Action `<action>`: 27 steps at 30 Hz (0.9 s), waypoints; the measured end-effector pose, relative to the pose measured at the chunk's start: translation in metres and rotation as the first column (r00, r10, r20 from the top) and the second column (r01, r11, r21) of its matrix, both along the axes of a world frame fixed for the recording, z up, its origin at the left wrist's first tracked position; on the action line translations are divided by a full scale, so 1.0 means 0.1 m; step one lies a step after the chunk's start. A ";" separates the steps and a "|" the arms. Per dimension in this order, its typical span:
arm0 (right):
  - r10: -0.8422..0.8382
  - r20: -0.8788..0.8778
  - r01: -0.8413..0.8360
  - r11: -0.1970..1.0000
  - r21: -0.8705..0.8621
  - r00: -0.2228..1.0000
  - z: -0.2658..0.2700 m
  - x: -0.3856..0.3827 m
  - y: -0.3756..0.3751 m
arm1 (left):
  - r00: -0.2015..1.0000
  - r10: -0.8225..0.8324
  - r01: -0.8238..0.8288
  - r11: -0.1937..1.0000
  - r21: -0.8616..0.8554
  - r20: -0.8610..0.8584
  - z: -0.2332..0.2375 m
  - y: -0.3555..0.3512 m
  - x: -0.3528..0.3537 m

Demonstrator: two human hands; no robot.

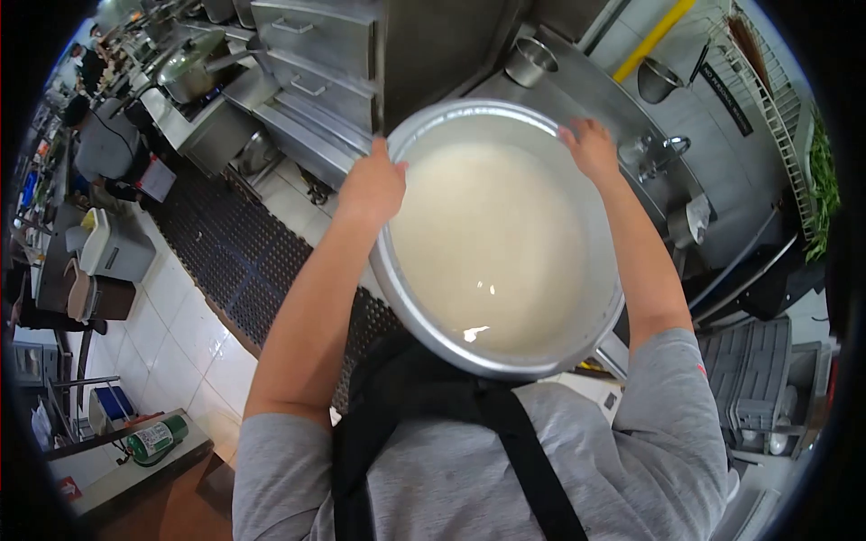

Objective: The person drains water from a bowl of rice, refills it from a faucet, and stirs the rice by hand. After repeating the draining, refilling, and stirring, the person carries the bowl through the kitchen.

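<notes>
A large round aluminium pot (499, 364) fills the middle of the head view, close against my torso. Cloudy, off-white liquid (496, 234) lies inside it, and light glints on its surface near my side. What lies under the liquid is hidden. My left hand (372, 185) is closed on the left side of the rim, thumb towards the inside. On the far right of the rim, my right hand (592, 150) is closed too, with its fingers over the edge. A handle (611, 355) sticks out at the pot's lower right.
Beyond the pot, a small metal pot (531, 62) stands on the steel counter, left of a tap (669, 149). Steel drawers (316, 86) rise at the left. A black perforated mat (239, 239) covers part of the tiled floor. A person (108, 144) is farther left.
</notes>
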State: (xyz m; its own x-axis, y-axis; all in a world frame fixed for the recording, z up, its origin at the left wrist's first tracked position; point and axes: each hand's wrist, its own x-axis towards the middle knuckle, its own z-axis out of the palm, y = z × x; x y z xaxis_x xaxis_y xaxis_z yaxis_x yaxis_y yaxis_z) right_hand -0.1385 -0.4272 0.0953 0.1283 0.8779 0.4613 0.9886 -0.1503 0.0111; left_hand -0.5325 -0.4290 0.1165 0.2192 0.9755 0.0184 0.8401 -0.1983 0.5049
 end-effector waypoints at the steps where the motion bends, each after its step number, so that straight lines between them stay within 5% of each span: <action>1: 0.014 -0.004 -0.014 1.000 0.022 1.000 -0.08 0.16 0.09 | 1.000 0.012 -0.011 1.000 -0.025 0.009 0.01 -0.01 0.00; 3: -0.032 -0.294 -0.068 0.943 -0.324 0.955 -0.21 0.36 0.19 | 0.999 0.033 -0.033 0.999 -0.013 0.042 -0.04 -0.03 -0.01; 8: 0.002 -0.369 -0.163 0.899 -0.407 0.929 -0.09 0.34 0.20 | 0.989 0.090 -0.086 0.995 -0.041 0.116 -0.03 -0.05 -0.02; 12: 0.014 -0.391 -0.191 0.889 -0.417 0.920 -0.14 0.38 0.21 | 0.957 0.037 -0.071 0.991 0.109 0.287 -0.36 0.02 -0.15; 14: 0.045 -0.352 -0.190 0.901 -0.390 0.935 -0.22 0.43 0.25 | 0.703 0.320 -0.150 0.940 -0.307 0.635 -0.21 -0.20 -0.17; 20: 0.000 -0.378 -0.169 0.894 -0.414 0.926 -0.37 0.49 0.25 | 0.510 0.498 -0.288 0.867 -0.406 0.701 -0.20 -1.72 0.04; 21: 0.000 -0.368 -0.153 0.909 -0.388 0.930 -0.41 0.51 0.27 | 0.516 0.508 -0.295 0.861 -0.414 0.689 -0.21 -1.85 0.10; 23: -0.010 -0.360 -0.136 0.915 -0.379 0.933 -0.39 0.49 0.26 | 0.281 0.577 -0.314 0.811 -0.494 0.767 -0.22 -2.03 0.22; 27: -0.031 -0.372 -0.139 0.896 -0.422 0.928 -0.37 0.53 0.30 | 0.233 0.599 -0.258 0.798 -0.545 0.766 -0.19 -2.12 0.28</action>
